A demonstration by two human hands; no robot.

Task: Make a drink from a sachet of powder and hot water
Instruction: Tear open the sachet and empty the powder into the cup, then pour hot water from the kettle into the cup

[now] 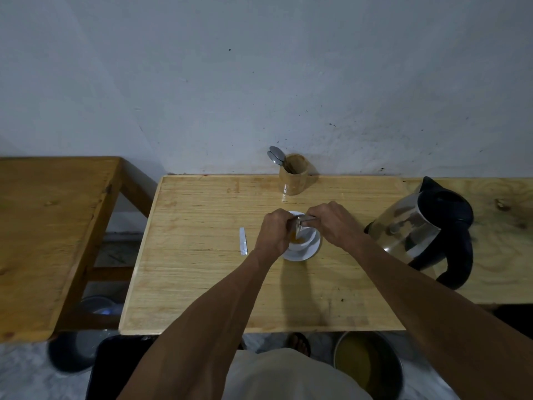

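Left hand [274, 232] and right hand [331, 223] pinch a light, limp sachet [302, 220] by its ends, tipping orange powder into the fragile white cup [302, 241] on the wooden surface [202, 269].

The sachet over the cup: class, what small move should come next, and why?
Probably tip the sachet further so the rest falls out. Both hands, left hand and right hand, hold it over the white cup, which holds some orange powder; the kettle stands untouched.
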